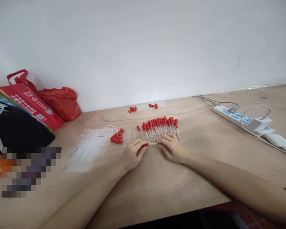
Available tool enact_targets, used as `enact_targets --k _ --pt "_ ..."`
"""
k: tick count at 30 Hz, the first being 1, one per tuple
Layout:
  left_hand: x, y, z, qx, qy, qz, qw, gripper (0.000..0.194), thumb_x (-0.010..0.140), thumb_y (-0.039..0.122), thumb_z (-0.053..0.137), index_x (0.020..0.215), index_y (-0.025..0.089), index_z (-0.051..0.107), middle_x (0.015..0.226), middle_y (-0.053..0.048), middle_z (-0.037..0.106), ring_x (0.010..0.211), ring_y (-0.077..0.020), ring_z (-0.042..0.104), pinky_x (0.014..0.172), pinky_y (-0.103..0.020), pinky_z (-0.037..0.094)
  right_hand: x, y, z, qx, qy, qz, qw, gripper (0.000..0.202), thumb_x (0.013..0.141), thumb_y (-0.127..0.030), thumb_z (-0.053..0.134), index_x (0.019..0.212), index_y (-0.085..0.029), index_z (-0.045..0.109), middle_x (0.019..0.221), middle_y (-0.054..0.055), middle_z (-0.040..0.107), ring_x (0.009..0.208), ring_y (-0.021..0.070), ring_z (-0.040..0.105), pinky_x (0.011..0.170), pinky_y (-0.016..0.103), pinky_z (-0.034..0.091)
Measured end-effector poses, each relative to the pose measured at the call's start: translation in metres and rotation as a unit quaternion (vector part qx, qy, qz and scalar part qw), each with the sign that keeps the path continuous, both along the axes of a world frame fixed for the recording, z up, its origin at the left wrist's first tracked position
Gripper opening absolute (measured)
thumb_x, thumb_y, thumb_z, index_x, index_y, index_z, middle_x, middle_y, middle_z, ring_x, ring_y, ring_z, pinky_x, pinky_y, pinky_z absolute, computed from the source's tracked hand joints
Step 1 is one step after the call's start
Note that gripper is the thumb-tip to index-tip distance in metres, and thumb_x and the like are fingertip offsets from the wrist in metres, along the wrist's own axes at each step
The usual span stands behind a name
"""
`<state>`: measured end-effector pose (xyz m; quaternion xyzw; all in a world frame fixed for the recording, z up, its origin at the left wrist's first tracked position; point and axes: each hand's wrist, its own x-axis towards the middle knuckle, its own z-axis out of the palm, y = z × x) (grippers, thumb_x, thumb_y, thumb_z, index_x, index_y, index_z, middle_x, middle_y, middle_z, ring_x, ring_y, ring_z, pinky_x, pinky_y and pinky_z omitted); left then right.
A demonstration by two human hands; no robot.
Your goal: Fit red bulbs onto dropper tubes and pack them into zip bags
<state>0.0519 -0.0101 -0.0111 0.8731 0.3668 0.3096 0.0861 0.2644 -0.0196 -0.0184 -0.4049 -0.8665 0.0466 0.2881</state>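
Note:
My left hand is closed around a red rubber bulb. A thin clear glass tube runs from the bulb across to my right hand, whose fingers pinch its other end. Just beyond my hands lies a row of assembled droppers, clear tubes with red bulbs pointing away from me. Left of that row are several bare glass tubes, partly hidden by my left hand. Beside them sits a small heap of loose red bulbs.
Clear zip bags lie on the wooden table at left. More red bulbs rest near the wall beside a clear bag. A power strip with cables and chargers is at right. Red bags and a black bag stand far left.

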Motion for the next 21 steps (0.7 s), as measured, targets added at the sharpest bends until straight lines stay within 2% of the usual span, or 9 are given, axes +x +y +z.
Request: enact_targets --k 9,15,21 --pt "0.001 -0.005 0.003 -0.01 -0.032 -0.013 0.999 0.013 0.084 0.023 0.042 0.086 0.017 0.054 0.079 -0.003 0.057 0.074 -0.0124 0.054 0.066 -0.025 0.043 0.001 0.002 0.001 -0.008 0.005 0.043 0.999 0.02 0.084 -0.02 0.041 0.093 -0.019 0.059 0.083 0.003 0.061 0.077 0.0138 0.053 0.075 0.03 0.026" --pt "0.001 -0.005 0.001 0.031 0.02 -0.056 0.998 0.013 0.084 0.021 0.043 0.082 0.018 0.055 0.077 -0.001 0.06 0.074 -0.0123 0.055 0.073 -0.029 0.038 0.008 0.007 0.006 -0.017 -0.024 0.078 0.997 0.02 0.084 -0.022 0.044 0.092 -0.021 0.062 0.079 0.002 0.06 0.069 0.0118 0.05 0.071 0.03 0.023" --pt "0.001 -0.004 -0.001 0.064 0.045 -0.055 0.995 0.013 0.085 0.022 0.042 0.081 0.018 0.055 0.074 0.001 0.062 0.067 -0.0106 0.055 0.076 -0.031 0.032 0.007 0.007 0.005 0.051 -0.062 0.061 0.995 0.02 0.082 -0.019 0.044 0.089 -0.02 0.063 0.075 0.001 0.059 0.06 0.0096 0.046 0.067 0.03 0.019"
